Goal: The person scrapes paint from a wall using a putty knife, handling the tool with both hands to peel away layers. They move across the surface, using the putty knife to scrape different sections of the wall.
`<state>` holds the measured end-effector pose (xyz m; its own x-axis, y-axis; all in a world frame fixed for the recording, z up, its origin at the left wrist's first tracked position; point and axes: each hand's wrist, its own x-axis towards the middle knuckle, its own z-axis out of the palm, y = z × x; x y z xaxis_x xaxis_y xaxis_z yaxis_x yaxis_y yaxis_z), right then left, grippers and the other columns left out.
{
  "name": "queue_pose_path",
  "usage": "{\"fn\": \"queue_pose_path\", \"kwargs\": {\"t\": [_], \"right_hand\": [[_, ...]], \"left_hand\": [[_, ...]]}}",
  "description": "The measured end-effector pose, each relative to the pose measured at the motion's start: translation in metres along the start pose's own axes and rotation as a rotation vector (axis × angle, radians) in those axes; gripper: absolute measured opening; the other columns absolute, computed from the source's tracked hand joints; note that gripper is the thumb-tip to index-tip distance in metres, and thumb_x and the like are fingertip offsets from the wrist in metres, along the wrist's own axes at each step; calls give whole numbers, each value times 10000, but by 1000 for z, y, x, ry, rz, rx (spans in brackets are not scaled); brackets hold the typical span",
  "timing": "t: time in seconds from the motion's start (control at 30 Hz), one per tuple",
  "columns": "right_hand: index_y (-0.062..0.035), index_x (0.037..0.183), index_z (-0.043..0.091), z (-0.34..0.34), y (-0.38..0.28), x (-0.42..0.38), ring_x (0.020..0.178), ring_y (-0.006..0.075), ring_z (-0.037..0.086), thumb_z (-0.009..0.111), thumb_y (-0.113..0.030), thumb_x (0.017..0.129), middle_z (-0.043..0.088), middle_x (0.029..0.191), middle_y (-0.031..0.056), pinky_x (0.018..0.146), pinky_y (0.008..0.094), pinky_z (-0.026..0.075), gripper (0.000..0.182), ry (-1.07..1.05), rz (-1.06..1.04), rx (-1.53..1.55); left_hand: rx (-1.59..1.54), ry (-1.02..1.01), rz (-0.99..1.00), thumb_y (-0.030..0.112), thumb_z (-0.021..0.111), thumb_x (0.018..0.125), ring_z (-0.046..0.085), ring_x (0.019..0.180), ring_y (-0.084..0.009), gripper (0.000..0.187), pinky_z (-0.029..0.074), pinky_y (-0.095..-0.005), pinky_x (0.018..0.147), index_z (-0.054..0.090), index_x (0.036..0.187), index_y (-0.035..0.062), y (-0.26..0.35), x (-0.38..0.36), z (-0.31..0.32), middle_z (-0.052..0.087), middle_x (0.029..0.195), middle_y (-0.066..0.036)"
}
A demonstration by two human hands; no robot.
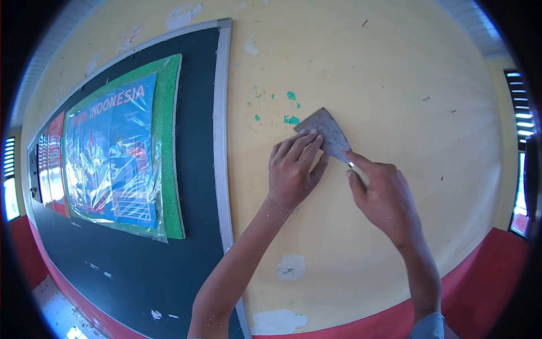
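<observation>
A putty knife (326, 133) with a broad grey blade lies against the cream wall (361, 243), its edge toward the upper left. My right hand (387, 195) is closed around its pale handle, with the index finger stretched along to the base of the blade. My left hand (296, 164) rests its fingertips on the lower left side of the blade, fingers extended and the thumb a little apart. Just beyond the blade's edge, green paint patches (291, 120) mark the wall.
To the left hangs a dark board (197, 169) with a light metal frame (222, 130). A plastic-covered poster (113, 152) on a green backing is fixed to it. Several nails (365, 23) stick out of the wall. Whitish bare patches (291, 267) show lower down, above a red band (367, 325).
</observation>
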<state>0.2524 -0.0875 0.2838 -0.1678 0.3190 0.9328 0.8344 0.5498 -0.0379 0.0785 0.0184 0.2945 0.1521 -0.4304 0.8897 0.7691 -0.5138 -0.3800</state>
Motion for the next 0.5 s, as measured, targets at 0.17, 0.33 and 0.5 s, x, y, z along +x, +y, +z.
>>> {"fn": "queue_pose_path", "kwargs": {"t": [0.17,0.33,0.5], "right_hand": [[-69,1218,645,-6,-10,7,608,334,638,571,-147,911,627,677,188,602,439,523,325,-104,102,18],[-50,1213,641,2,-14,12,633,341,653,555,-134,914,630,657,182,621,439,536,321,-88,77,-16],[-29,1213,631,1,-23,12,631,352,653,541,-138,925,619,646,181,623,450,537,321,-101,77,-23]], "left_hand": [[23,-10,-49,103,781,708,623,1109,-271,381,483,-396,913,687,1077,72,-1,3,-2,677,1146,-67],[26,22,-94,101,781,701,618,1125,-263,404,459,-398,946,683,1093,84,-4,2,-1,673,1157,-60],[33,-13,-27,178,785,735,615,1115,-246,360,440,-404,921,677,1066,84,-11,2,-3,664,1163,-46]]}}
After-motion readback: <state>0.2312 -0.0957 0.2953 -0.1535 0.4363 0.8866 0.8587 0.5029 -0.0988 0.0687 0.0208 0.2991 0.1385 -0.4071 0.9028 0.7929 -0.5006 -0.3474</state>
